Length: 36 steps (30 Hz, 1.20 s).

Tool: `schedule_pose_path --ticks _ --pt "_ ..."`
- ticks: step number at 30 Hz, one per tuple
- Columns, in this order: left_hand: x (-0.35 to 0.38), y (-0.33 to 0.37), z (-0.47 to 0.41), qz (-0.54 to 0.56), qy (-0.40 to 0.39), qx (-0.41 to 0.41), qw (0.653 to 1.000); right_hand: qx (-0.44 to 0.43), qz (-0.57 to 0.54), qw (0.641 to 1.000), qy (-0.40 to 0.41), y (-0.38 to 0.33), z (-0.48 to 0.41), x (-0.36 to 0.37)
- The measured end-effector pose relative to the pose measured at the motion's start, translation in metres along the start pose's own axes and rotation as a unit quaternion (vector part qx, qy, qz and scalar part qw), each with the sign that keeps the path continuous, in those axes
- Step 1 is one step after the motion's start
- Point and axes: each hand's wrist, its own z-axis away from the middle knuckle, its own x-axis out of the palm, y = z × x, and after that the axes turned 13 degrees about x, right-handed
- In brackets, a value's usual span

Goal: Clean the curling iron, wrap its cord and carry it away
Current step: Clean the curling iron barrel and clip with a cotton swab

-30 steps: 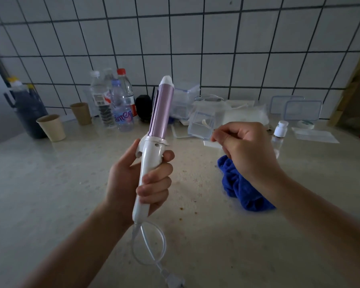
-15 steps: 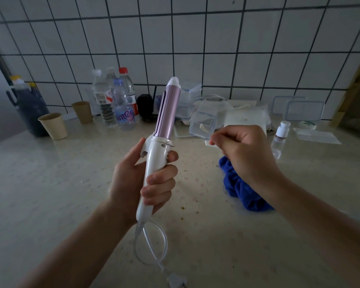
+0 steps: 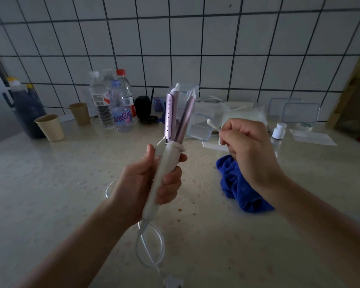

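My left hand [image 3: 141, 181] grips the white handle of the curling iron [image 3: 170, 121] and holds it upright over the counter. My thumb presses its lever, and the pink clamp stands spread away from the pink barrel. Its white cord [image 3: 150, 248] hangs in a loop below my hand, the plug lying near the bottom edge. My right hand [image 3: 247, 150] pinches a cotton swab [image 3: 213, 126], whose white tip points at the barrel from a short distance to the right.
A crumpled blue cloth [image 3: 237, 188] lies on the counter [image 3: 50, 194] under my right wrist. Along the tiled wall stand several water bottles [image 3: 112, 102], two paper cups [image 3: 50, 127], a dark jug [image 3: 23, 109], clear plastic boxes [image 3: 202, 125] and a small white bottle [image 3: 279, 132].
The iron's clamp has sprung apart from the barrel under my left thumb. My right hand has turned so the cotton swab tip now shows, pointing at the barrel.
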Motion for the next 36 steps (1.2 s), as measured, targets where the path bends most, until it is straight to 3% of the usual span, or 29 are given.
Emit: schedule_pose_path --ticks 12,20,28,36 --pt "0.011 -0.009 0.000 -0.281 0.080 0.061 0.955 -0.011 0.085 0.996 0.020 0.001 -0.001 0.002" --pt "0.015 -0.015 0.001 -0.412 0.048 0.104 0.904 0.008 0.088 0.994 0.064 0.004 -0.005 -0.004" --pt "0.015 -0.016 0.000 -0.447 0.060 0.114 0.885 -0.006 0.143 0.990 -0.012 0.021 0.005 0.014" --pt "0.016 -0.017 0.000 -0.463 0.059 0.110 0.877 -0.019 0.109 0.993 0.048 0.015 -0.008 -0.006"
